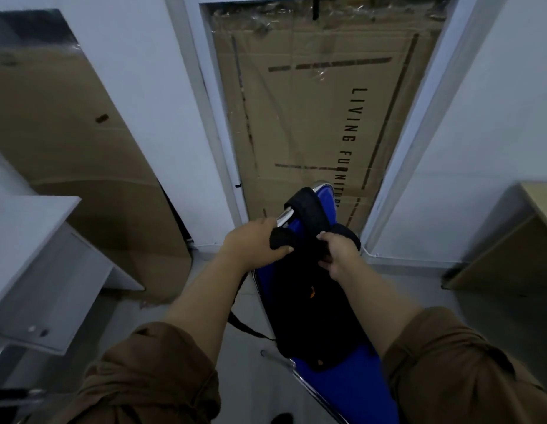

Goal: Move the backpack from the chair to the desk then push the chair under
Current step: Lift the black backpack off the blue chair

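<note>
Surface [27, 228] of white laminate stood at my far left, bare. My left hand [254, 244] had its fingers curled around one padded strap, my right hand [338, 252] pinching the other; the black backpack [306, 307] lay on the blue chair [348, 381]. I judged lifting both straps evenly best. Behind, a carton [312, 117] read "LIVING FURNITURE", partly hidden.

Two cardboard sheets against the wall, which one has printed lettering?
The cardboard sheet in the middle, behind the blue chair, reads LIVING FURNITURE down its face. The left cardboard sheet shows no lettering.
</note>
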`<state>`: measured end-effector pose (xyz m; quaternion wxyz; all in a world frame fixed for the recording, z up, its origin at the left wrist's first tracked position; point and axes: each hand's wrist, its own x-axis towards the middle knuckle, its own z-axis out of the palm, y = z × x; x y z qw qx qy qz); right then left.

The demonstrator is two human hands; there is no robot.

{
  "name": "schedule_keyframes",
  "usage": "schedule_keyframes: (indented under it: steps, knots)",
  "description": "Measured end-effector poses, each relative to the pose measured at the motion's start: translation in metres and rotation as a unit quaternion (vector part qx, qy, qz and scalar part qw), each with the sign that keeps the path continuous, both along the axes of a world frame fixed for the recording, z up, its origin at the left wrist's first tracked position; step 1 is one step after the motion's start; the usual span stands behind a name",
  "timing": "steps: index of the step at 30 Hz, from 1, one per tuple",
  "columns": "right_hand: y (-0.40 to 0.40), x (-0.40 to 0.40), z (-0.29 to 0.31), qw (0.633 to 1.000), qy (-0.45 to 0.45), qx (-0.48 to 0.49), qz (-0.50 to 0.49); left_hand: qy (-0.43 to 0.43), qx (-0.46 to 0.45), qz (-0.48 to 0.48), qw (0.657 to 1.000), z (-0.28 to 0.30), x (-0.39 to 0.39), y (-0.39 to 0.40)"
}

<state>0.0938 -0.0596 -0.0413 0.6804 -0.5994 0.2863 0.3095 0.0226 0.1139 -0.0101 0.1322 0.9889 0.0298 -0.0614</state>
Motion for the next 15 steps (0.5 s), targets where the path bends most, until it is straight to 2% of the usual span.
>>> schedule_keyframes:
  steps: [3, 9, 11, 15]
  knots:
    - [-0.009, -0.004, 0.011, 1.0, -0.005, 0.009, -0.01, 0.089, -0.041, -0.033, 0.995, -0.001, -0.006, -0.007]
    - [-0.035, -0.014, 0.021, 0.999, -0.041, 0.021, -0.012, 0.125, 0.014, -0.058, 0.99, -0.001, 0.003, -0.018]
    - [-0.043, -0.013, 0.024, 0.999, -0.047, 0.022, -0.016, 0.087, 0.001, -0.063, 0.994, -0.002, 0.013, -0.019]
    - [-0.053, -0.015, 0.028, 0.998, -0.056, 0.024, -0.028, -0.128, -0.004, -0.058, 0.99, -0.011, 0.036, -0.023]
